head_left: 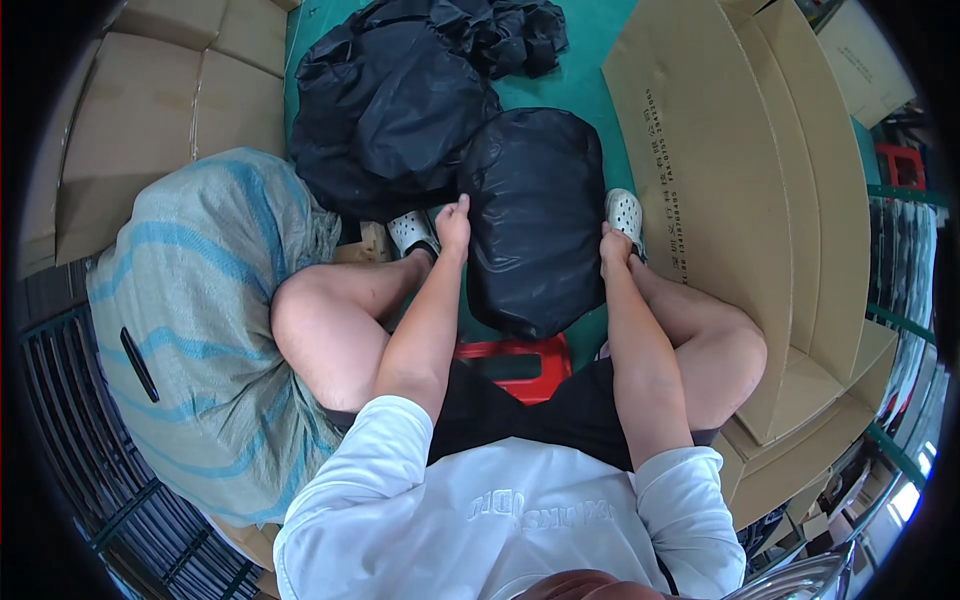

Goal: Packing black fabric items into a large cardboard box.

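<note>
A stuffed black plastic bag [535,215], rounded and smooth, sits between my shins. My left hand [453,228] is closed at its left edge, thumb uppermost, with the other fingers partly hidden. At the opposite edge my right hand [615,250] grips the side, its fingertips out of sight beneath the bag. Beyond and to the left lies a larger, looser black plastic bag [390,110], touching the stuffed one. More crumpled black plastic [515,35] is bunched at the far end.
Cardboard boxes [140,110] stand at the far left. A striped woven sack [200,330] bulges beside my left leg, with a dark slim object [139,365] on it. A tall open carton [720,180] walls off the right. Below the bag is a red plastic stool [520,365] on green flooring.
</note>
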The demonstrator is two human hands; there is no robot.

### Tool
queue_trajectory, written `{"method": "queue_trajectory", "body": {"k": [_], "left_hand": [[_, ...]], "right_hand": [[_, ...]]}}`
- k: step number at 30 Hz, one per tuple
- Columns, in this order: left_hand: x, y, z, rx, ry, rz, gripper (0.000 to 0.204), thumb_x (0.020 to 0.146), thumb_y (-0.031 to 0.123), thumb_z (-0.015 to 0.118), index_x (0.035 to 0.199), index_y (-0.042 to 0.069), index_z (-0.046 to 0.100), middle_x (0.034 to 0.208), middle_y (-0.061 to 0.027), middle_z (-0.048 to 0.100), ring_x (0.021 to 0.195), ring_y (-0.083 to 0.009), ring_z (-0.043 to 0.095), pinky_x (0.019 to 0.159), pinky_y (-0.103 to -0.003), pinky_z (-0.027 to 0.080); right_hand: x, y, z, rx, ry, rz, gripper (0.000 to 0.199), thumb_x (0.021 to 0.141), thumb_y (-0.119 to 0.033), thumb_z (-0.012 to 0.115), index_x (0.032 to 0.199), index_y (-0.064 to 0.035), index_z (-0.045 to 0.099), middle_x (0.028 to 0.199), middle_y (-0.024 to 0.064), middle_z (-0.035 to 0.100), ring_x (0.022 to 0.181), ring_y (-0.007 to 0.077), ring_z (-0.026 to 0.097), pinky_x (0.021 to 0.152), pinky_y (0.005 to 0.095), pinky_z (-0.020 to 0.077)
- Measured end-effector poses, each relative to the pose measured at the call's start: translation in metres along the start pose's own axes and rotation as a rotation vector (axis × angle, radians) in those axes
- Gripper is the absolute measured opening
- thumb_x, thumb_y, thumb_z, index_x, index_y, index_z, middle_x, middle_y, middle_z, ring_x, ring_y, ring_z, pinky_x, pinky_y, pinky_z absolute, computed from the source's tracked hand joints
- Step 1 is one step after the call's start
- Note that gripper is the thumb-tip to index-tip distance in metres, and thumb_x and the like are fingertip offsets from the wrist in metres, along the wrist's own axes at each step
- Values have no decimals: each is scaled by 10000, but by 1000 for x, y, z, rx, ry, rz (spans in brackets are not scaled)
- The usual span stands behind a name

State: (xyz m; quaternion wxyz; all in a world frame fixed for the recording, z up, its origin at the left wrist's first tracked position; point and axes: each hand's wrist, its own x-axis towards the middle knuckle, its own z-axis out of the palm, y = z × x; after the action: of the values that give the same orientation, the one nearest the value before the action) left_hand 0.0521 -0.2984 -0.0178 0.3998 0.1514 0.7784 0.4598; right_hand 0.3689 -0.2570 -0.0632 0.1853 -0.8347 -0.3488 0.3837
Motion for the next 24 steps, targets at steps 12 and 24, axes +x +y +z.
{"method": "queue_trajectory", "body": {"k": [12, 24], "left_hand": [[71, 85, 51, 261, -57, 140, 501, 1005, 436, 577, 809, -21, 633, 728, -80, 611, 714, -242, 533, 761, -401, 458], [105, 26, 37, -145, -248, -103, 331, 1033, 330, 581, 963, 34, 711, 913, -14, 678, 868, -104, 573, 833, -276, 449]], "right_hand": [[-26, -206, 13, -317, 197, -981, 635, 972, -425, 560, 1481, -65, 440, 1579, 203, 341, 1483, 382, 270, 1197, 549, 209], [-41, -202, 33, -443, 137, -970, 604, 987, -412, 539, 1536, -198, 404, 1579, 192, 360, 1478, 383, 294, 1190, 566, 216]]}}
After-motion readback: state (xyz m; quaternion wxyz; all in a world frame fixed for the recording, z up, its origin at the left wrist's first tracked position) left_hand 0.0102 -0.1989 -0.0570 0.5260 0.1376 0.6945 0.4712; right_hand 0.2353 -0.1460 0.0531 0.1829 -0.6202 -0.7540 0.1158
